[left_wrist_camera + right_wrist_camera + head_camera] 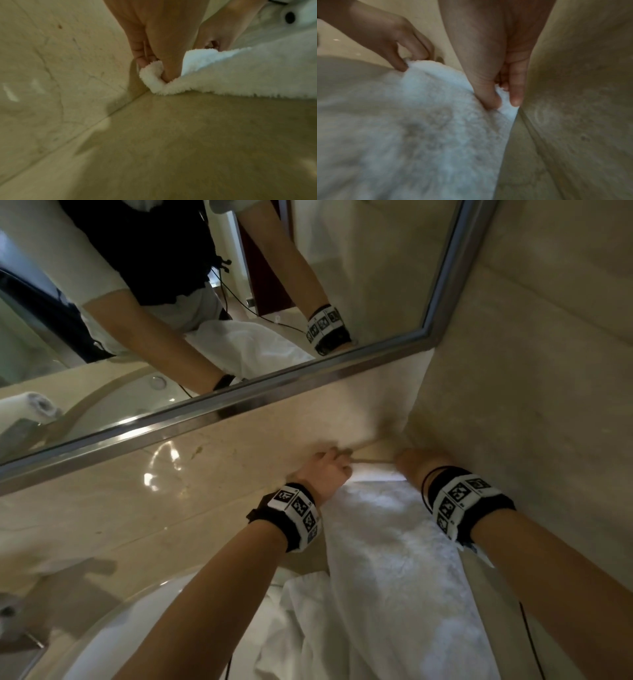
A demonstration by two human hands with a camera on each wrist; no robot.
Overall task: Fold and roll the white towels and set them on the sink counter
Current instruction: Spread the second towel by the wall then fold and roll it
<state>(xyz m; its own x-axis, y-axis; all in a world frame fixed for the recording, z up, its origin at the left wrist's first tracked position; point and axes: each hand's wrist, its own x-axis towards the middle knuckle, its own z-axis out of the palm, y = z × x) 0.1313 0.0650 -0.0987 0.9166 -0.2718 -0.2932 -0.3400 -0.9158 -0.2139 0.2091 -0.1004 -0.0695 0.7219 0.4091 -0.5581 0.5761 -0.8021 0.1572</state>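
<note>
Both hands at far end of white towel (394,559), which lies on the counter (171,491) along the right wall (531,405), near end bunched at the sink (113,642). Left hand (323,472) pinches the far left corner, thumb and fingers (139,54) curled on it. Right hand (416,465) pinches the far right corner by the wall. Mirror (205,302) shows a rolled towel (34,405) beside the sink.

Side wall (534,392) and mirror (239,402) hem the corner; counter (120,508) leftward lies open.
</note>
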